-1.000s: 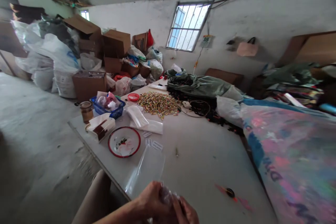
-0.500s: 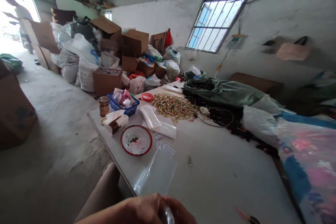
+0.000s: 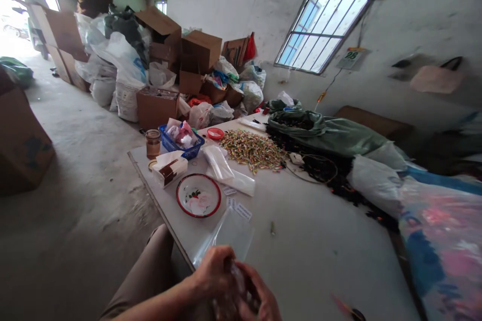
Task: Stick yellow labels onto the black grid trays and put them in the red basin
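At the bottom edge, my left hand (image 3: pixel 213 273) and my right hand (image 3: pixel 259 298) are closed together around a small clear plastic bag (image 3: pixel 235 291) with something dark inside; the contents are blurred. Just beyond them a flat stack of clear plastic bags (image 3: pixel 229 233) lies on the white table (image 3: pixel 320 241). Farther out sit a red-rimmed enamel plate (image 3: pixel 198 194) and a heap of small multicoloured pieces (image 3: pixel 253 149).
A blue basket (image 3: pixel 181 140), a jar (image 3: pixel 152 142), a small open box (image 3: pixel 169 168), black cords (image 3: pixel 331 175) and green and patterned sacks (image 3: pixel 440 241) crowd the table. Cardboard boxes and bags (image 3: pixel 158 70) pile against the far wall. Concrete floor lies to the left.
The view has swung left and tipped down slightly. My hands have risen back into the picture, still working the small bag between them.
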A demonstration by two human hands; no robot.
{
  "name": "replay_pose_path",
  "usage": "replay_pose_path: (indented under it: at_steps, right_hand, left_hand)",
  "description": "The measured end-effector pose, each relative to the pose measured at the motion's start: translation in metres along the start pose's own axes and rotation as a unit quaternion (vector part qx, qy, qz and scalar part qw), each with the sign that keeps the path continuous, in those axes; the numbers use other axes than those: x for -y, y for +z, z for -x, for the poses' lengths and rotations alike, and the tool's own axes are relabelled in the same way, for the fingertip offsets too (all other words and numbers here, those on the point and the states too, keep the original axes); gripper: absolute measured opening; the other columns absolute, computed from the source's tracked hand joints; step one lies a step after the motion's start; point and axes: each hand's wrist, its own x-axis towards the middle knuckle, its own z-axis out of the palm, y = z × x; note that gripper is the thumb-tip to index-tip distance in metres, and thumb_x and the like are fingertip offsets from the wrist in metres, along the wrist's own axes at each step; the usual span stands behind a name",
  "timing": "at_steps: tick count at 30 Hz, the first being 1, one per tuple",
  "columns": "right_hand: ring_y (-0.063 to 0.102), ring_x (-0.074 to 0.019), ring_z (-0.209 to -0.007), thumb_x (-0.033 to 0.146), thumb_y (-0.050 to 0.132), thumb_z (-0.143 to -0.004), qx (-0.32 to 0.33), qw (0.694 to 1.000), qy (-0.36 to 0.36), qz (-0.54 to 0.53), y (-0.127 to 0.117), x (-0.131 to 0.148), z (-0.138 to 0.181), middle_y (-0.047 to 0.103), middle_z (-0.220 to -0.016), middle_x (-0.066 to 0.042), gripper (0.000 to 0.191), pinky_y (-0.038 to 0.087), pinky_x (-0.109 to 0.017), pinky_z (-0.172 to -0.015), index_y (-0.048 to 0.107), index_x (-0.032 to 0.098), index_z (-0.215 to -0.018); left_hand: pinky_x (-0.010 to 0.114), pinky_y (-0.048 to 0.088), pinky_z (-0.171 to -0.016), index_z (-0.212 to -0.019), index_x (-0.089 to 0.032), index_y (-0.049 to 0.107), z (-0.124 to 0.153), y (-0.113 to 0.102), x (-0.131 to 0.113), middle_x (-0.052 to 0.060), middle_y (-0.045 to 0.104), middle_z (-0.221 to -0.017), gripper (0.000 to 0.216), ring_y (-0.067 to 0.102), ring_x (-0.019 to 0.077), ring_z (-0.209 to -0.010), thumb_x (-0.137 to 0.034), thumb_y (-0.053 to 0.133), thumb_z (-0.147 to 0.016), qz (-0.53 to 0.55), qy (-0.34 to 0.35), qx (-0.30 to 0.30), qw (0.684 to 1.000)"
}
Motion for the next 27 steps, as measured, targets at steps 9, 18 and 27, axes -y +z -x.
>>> replay_pose_path:
  at_steps: [9,18,27]
  right_hand:
    - [0.067,-0.0172,-0.086,0.017,0.051,-0.086,-0.075,0.936,-0.251,0.235,0.039,0.020,-0.042,0.067,-0.096,-0.008,0.040,0.057,-0.023,-0.074,0.052,0.021,-0.126]
    - [0.067,-0.0138,-0.073,0.033,0.054,-0.091,-0.112,0.943,-0.206,0.235,-0.005,0.009,-0.046,0.068,-0.090,-0.005,0.026,0.056,-0.018,-0.061,0.058,0.021,-0.114]
    - [0.063,-0.0222,-0.097,0.036,0.054,-0.092,-0.267,0.879,-0.250,0.307,-0.027,0.010,-0.096,0.064,-0.104,-0.013,0.027,0.055,-0.036,-0.084,0.060,0.015,-0.108]
  left_hand:
    - [0.023,0.032,-0.056,-0.071,-0.017,0.051,-0.019,-0.033,0.001,-0.003,0.052,-0.062,0.008,0.044,0.0104,-0.060,-0.016,0.054,-0.063,-0.030,0.087,-0.110,0.990]
    - [0.026,0.046,-0.085,-0.143,-0.025,0.035,-0.014,-0.063,-0.024,0.004,0.062,-0.118,0.079,0.058,0.0164,-0.098,-0.009,0.056,-0.068,-0.039,0.158,0.251,0.954]
    - [0.017,0.037,-0.055,-0.079,-0.013,0.063,-0.104,-0.147,-0.076,-0.003,0.058,-0.067,0.015,0.049,0.0085,-0.061,-0.009,0.055,-0.067,-0.196,0.213,-0.045,0.956]
